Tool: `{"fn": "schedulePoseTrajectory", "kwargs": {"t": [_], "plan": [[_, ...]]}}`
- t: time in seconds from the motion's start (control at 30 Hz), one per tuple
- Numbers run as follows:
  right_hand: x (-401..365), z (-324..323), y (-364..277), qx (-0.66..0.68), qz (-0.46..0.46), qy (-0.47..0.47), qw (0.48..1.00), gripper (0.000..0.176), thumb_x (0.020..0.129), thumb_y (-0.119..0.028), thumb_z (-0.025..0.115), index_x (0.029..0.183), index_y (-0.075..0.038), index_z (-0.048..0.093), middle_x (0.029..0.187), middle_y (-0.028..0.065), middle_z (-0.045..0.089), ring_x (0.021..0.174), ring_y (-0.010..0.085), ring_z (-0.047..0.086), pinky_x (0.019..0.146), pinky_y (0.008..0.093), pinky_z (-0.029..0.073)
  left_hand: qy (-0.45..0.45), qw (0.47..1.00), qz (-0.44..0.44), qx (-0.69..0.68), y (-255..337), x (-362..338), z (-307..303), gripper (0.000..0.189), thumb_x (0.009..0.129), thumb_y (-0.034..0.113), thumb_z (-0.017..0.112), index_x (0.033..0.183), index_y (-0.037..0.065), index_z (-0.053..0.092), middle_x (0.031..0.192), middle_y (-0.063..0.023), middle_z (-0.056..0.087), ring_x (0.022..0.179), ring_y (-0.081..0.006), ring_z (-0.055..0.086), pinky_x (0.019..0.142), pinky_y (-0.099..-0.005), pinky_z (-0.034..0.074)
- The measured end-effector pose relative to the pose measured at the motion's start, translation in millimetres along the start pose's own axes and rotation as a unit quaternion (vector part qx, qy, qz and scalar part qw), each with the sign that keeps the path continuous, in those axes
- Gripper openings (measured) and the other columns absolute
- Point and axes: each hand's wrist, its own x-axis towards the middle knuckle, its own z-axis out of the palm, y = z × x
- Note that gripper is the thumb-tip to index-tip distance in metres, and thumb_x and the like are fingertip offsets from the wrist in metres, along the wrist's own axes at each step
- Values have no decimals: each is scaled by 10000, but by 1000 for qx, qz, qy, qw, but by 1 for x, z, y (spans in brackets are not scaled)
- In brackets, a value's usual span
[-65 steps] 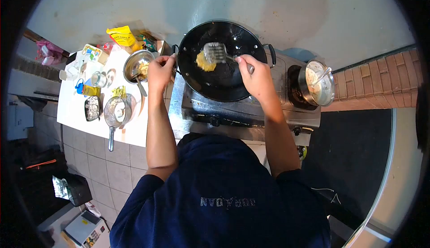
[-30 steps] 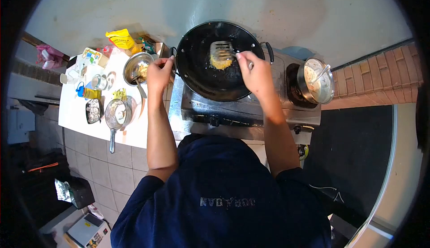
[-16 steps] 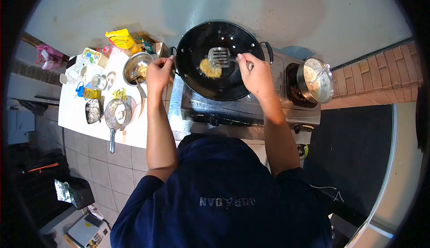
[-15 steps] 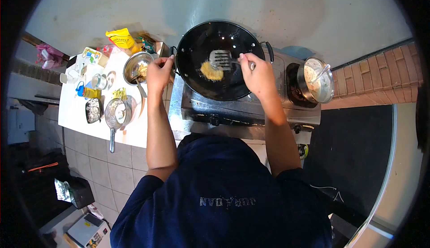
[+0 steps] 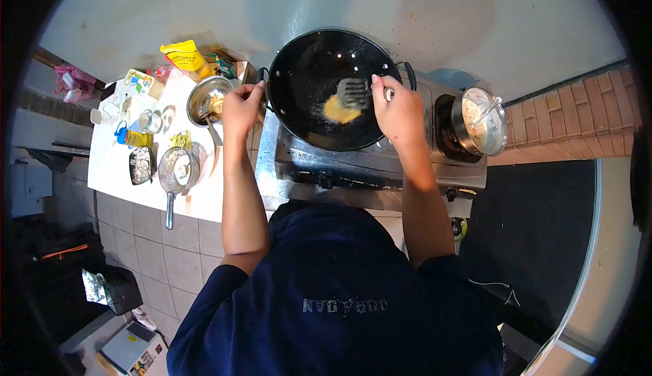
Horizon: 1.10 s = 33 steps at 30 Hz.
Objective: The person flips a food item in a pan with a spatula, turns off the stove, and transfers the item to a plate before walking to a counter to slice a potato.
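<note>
Left hand (image 5: 241, 108) clenched on wok (image 5: 305, 70) handle; right hand (image 5: 397, 108) grasping spatula (image 5: 353, 93), blade touching yellow patty (image 5: 341, 110) mid-wok, on stove (image 5: 353, 169). Risk: hasty scoop may break patty; tilting wok may splash oil on hand.

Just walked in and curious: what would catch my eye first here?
The big black wok at top centre draws the eye, a yellow patty lying inside. The left hand grips its rim handle while the right hand holds a slotted spatula by the patty. A steel pot sits on the right burner.
</note>
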Motion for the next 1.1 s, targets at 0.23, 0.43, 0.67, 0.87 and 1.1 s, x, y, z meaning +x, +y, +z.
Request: {"fn": "schedulePoseTrajectory", "kwargs": {"t": [0.23,0.43,0.67,0.87,1.1], "plan": [[-3,13,-3,64,-25,-30,997,209,910,-226,594,848,-34,648,709,236,613,687,415,615,599,456,479,-8,1000,-13,-1,6,-1,0,361,868,285,671,852,-75,684,645,-66,636,590,-94,530,570,-265,434],[-3,0,-1,-29,-11,14,999,232,913,-250,587,821,-41,631,694,220,617,675,407,616,575,469,468,-6,1000,-15,-3,6,-4,-2,362,871,279,668,864,-82,679,663,-69,639,612,-90,534,583,-263,436],[-8,20,10,71,-64,13,995,204,911,-242,592,874,-49,646,709,232,615,691,414,616,596,462,482,-26,999,-7,-34,-6,3,0,343,878,268,660,861,-74,684,645,-53,627,594,-83,521,561,-256,424],[-1,5,4,-65,-18,23,997,254,919,-290,576,861,-55,652,690,223,613,667,417,610,589,470,479,-25,1000,-7,-1,5,-1,-4,343,875,272,665,860,-70,687,634,-51,625,588,-83,522,560,-255,427],[-8,14,1,18,-17,-11,1000,238,917,-294,576,861,-78,657,708,223,623,683,427,610,595,484,474,-19,1000,2,1,4,-2,-3,361,869,289,667,859,-71,685,644,-72,636,601,-89,535,580,-264,439]]}}
